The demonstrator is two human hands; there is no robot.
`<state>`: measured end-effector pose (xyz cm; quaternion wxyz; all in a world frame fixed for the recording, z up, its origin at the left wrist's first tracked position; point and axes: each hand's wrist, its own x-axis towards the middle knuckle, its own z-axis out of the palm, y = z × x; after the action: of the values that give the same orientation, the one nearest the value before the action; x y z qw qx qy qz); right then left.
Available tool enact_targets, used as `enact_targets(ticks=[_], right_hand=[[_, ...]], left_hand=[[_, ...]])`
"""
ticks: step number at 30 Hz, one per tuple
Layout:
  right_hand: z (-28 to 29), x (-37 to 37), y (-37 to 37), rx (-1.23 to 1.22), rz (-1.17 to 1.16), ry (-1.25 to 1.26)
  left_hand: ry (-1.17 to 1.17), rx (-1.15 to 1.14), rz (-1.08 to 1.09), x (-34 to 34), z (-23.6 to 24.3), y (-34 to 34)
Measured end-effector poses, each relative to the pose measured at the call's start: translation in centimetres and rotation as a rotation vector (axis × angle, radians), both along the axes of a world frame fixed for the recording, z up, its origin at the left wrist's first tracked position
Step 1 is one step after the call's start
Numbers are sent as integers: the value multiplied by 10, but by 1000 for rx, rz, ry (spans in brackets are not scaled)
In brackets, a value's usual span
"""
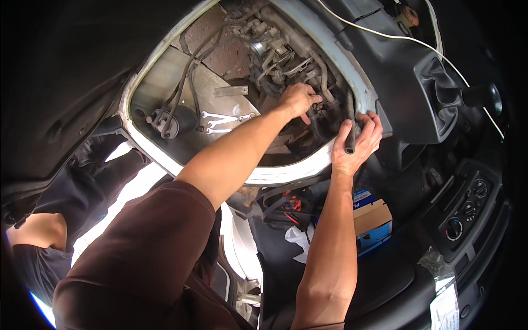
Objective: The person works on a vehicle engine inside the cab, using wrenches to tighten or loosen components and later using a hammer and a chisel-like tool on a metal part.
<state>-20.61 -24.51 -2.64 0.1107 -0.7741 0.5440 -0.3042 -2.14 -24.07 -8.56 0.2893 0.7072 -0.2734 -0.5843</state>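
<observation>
My left hand (298, 102) reaches into the open engine bay (278, 60), its fingers curled among hoses and metal fittings; what they grip is hidden. My right hand (356, 140) is at the bay's right rim, thumb and fingers round a black rubber hose (350, 146) whose open end points toward me. Several steel wrenches (217, 121) lie on a metal plate (181, 71) left of my left hand. A dark cylindrical part (179, 122) with hoses on it sits at the bay's left.
A pale rim (258, 175) surrounds the opening. Right of it are a gear lever (484, 96), a white cable (385, 34) and a dashboard panel (465, 209). An opened blue cardboard box (374, 231) lies below. Another person's bare limb (38, 228) shows at the far left.
</observation>
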Motion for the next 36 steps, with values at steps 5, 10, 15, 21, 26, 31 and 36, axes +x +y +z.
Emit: enact_targets(ticks=[5, 10, 15, 21, 26, 31, 36], right_hand=[[1, 1, -1, -12, -2, 1], [2, 1, -2, -21, 5, 15], [3, 1, -2, -1, -18, 21], [6, 2, -3, 7, -3, 21], [4, 0, -2, 24, -2, 5], [5, 0, -2, 19, -14, -11], [5, 1, -2, 21, -17, -15]], left_hand=[[-6, 30, -88, 9, -14, -4], [-20, -11, -33, 0, -10, 3], [-4, 42, -57, 4, 2, -3], [-158, -7, -151, 2, 5, 1], [-76, -22, 11, -5, -1, 4], [-125, -8, -192, 5, -3, 0], [-228, -30, -18, -8, -11, 3]])
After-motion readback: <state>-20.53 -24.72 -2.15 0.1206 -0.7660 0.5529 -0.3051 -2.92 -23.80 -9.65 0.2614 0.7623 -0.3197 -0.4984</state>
